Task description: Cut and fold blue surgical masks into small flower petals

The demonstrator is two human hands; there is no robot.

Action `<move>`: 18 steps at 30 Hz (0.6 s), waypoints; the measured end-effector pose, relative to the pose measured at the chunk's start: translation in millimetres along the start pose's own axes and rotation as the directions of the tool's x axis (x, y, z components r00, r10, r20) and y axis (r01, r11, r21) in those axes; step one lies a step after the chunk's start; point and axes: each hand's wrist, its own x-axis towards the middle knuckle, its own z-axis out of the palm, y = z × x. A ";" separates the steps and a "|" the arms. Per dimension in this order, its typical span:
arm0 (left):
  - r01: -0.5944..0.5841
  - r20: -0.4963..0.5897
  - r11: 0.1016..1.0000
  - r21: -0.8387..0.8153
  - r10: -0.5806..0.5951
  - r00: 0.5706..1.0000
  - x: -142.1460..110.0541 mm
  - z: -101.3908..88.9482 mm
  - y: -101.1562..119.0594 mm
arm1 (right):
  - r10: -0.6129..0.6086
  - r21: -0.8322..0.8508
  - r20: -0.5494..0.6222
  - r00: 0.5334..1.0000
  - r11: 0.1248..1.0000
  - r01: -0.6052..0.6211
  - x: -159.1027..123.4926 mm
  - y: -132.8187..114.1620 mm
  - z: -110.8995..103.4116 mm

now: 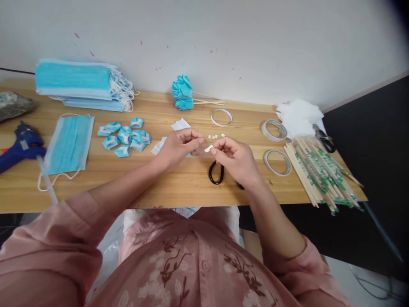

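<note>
Between the thumb and fingers of my right hand (236,160) is a small white piece (208,148), perhaps double-sided tape. My left hand (180,145) faces it with thumb and fingertips pinched together; what they hold, if anything, is too small to make out. Several tiny white squares (215,137) lie on the table just beyond the fingertips. Scissors with black handles (216,172) lie partly under my right hand. White scraps (180,124) and a bit of blue fabric rest around my left hand. Folded blue mask-fabric pieces (124,135) with white strips sit in a cluster to the left.
A stack of face masks (73,81), a single mask (69,145) and a blue glue gun (22,147) occupy the left. Blue fabric flowers (182,91) lie at the back. Tape rolls (277,163), wrapped chopsticks (322,170) and white sheets (300,115) are on the right.
</note>
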 end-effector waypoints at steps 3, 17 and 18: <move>-0.113 0.032 0.985 0.128 0.110 0.993 -1.3 -0.1 1.4 | -0.041 -0.105 0.013 0.999 0.994 0.043 0.1 -0.9 -1.3; -0.323 0.116 0.819 0.475 0.305 0.945 -6.4 0.9 7.8 | -0.207 -0.444 0.109 0.972 0.865 0.234 3.2 -5.0 -8.3; -0.322 0.111 0.813 0.485 0.308 0.945 -6.3 1.0 8.1 | -0.216 -0.462 0.109 0.970 0.853 0.242 3.7 -5.1 -7.9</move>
